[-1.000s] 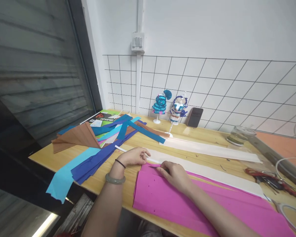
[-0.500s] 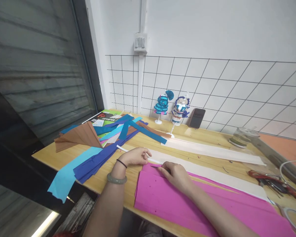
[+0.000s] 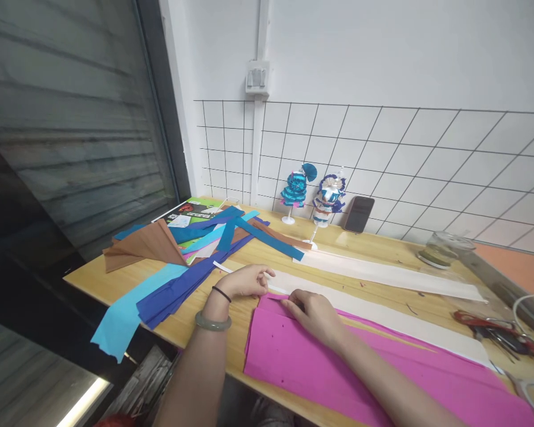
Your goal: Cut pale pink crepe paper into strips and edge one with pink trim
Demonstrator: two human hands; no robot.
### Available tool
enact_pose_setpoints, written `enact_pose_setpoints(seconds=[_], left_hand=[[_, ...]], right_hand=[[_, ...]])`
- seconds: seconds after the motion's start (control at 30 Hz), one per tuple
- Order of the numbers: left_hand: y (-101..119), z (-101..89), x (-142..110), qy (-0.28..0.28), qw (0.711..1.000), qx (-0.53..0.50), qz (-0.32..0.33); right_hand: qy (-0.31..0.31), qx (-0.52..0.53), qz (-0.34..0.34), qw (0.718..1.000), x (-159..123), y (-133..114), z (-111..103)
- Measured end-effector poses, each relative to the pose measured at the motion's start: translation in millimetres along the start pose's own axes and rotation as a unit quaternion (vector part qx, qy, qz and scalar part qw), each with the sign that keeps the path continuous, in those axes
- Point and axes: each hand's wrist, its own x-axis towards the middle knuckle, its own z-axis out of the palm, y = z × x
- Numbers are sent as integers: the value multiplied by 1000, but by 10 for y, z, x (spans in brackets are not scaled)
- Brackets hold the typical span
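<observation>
A folded stack of magenta crepe paper (image 3: 320, 362) lies along the table's front. Over its upper left corner, my left hand (image 3: 249, 280) rests with curled fingers, pressing a narrow white strip (image 3: 223, 268), which looks like a ruler, against the paper's edge. Just right of it, my right hand (image 3: 314, 311) is closed around a small knife (image 3: 279, 298); its thin dark pointed blade shows, and most of the handle is hidden in the fist. The blade touches the magenta paper beside the strip. Behind both hands stretches a long cream paper strip (image 3: 382, 317).
Blue, turquoise and brown crepe strips (image 3: 173, 293) pile at the left, partly over a green printed booklet (image 3: 204, 207). Two paper-dressed figures (image 3: 294, 190) on stands and a phone (image 3: 359, 214) stand at the back. A glass jar (image 3: 438, 249) and red-handled tools (image 3: 485, 320) lie right.
The view has swung slightly left, so everything sits a little further right. Both hands keep nearly the same place on the paper; the blade tip has barely moved.
</observation>
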Motion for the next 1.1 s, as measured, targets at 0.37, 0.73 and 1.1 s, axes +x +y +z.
enact_pose_setpoints(seconds=[0.37, 0.73, 1.1], left_hand=[[-31, -27, 3, 0, 999, 33, 26], [-75, -44, 20, 2, 998, 42, 37], [-97, -61, 7, 15, 997, 71, 37]], right_hand=[[3, 0, -3, 1000, 3, -4, 23], [3, 0, -6, 1000, 56, -77, 61], [8, -7, -7, 1000, 63, -49, 85]])
